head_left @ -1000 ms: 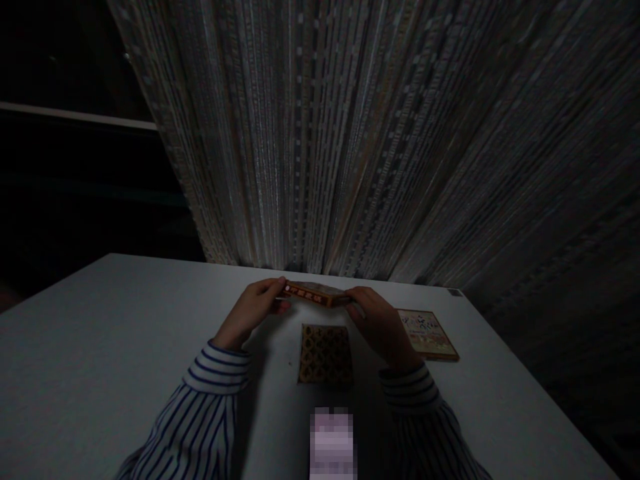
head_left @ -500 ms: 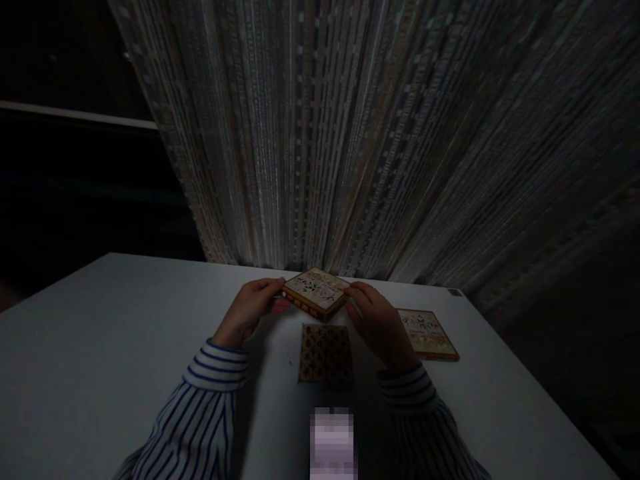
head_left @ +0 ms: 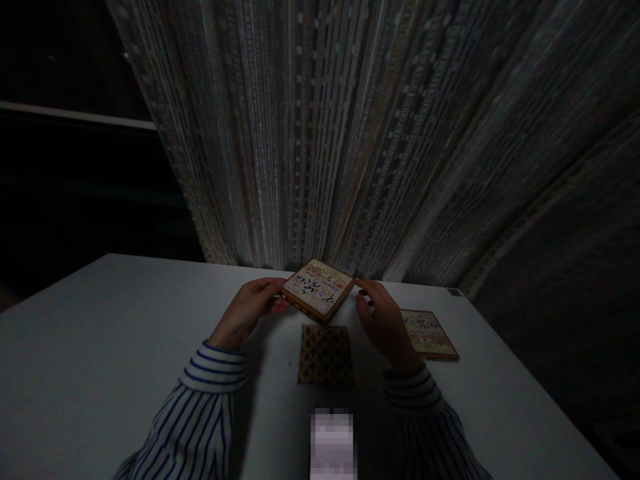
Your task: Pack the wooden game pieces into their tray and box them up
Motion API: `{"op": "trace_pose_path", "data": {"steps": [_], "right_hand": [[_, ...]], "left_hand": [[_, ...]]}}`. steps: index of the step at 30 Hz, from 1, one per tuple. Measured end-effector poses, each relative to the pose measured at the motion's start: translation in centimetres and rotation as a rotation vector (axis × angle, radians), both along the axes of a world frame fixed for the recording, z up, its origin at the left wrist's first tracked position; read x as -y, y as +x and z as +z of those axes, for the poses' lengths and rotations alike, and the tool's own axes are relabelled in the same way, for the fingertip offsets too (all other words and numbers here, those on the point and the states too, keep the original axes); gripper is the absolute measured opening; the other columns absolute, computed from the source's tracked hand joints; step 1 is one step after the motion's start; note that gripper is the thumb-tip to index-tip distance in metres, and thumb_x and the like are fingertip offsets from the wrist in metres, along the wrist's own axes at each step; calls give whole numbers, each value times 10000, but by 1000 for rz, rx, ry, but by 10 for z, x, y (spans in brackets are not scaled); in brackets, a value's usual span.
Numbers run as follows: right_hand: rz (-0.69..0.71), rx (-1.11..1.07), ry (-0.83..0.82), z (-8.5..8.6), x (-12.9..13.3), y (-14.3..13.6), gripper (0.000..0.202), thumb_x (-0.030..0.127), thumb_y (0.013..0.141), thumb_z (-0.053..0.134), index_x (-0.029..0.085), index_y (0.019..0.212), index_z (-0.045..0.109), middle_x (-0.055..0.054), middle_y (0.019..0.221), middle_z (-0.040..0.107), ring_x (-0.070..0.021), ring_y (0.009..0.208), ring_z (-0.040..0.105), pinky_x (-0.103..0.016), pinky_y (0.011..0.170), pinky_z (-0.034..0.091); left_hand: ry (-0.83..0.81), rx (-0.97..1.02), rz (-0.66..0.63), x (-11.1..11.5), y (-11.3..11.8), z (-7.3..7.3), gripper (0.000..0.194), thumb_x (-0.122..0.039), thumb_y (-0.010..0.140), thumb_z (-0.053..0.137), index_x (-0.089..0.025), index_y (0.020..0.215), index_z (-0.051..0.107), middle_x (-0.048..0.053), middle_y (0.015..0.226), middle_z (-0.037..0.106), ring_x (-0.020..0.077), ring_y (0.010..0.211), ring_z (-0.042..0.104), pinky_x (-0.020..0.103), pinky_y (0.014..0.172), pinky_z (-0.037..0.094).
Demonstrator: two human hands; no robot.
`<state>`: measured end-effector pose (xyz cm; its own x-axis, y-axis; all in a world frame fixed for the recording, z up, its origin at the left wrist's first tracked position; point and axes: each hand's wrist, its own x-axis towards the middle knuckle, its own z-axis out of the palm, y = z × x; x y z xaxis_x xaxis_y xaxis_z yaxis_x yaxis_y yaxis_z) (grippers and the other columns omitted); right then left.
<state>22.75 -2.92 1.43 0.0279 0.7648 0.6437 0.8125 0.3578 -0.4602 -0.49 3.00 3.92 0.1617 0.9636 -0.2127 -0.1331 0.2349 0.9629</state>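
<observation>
I hold a flat square box lid (head_left: 319, 289) with a printed, pale top above the white table (head_left: 100, 347); it is tilted, its near corner dipping toward me and its face turned up to my eyes; my left hand (head_left: 249, 310) pinches its left corner, thumb under and fingers curled over the edge; my right hand (head_left: 384, 322) meets its right corner, fingertips closed lightly on the edge, the palm half open behind them. Directly below the lid, flat on the table between my wrists, lies a square tray of patterned tiles (head_left: 325, 354), brown with a lattice of dark marks; the lid hangs clear of it, not touching. A second printed box (head_left: 429, 335) lies flat to the right, just beside my right hand, apart from the tray. Behind the table hangs a striped bead curtain (head_left: 350, 133); my striped sleeves (head_left: 200, 407) run down to the bottom edge.
</observation>
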Motion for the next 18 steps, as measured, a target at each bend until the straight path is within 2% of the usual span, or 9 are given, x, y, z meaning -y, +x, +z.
{"op": "trace_pose_path", "data": {"steps": [8,14,18], "right_hand": [[-27,-259,-157,0,-1,1,336,313,864,429,171,1104,616,-111,1099,662,-213,970,624,-360,834,506],[-1,-302,-219,1,-1,2,326,358,868,446,193,1063,647,-80,1048,693,-218,979,629,-368,867,488],[37,-326,-244,1,-1,4,322,359,863,458,179,1051,648,-80,1045,694,-216,977,630,-355,865,485]], "left_hand": [[76,-19,-89,0,-2,-4,285,-293,636,723,-125,863,686,85,874,719,121,616,624,213,534,497],[129,-97,-141,2,-2,-2,392,-371,616,711,-140,931,674,84,925,705,158,707,629,249,574,493],[153,-120,-127,3,-2,-2,411,-393,612,704,-142,936,673,78,886,701,167,717,624,258,585,484]]}}
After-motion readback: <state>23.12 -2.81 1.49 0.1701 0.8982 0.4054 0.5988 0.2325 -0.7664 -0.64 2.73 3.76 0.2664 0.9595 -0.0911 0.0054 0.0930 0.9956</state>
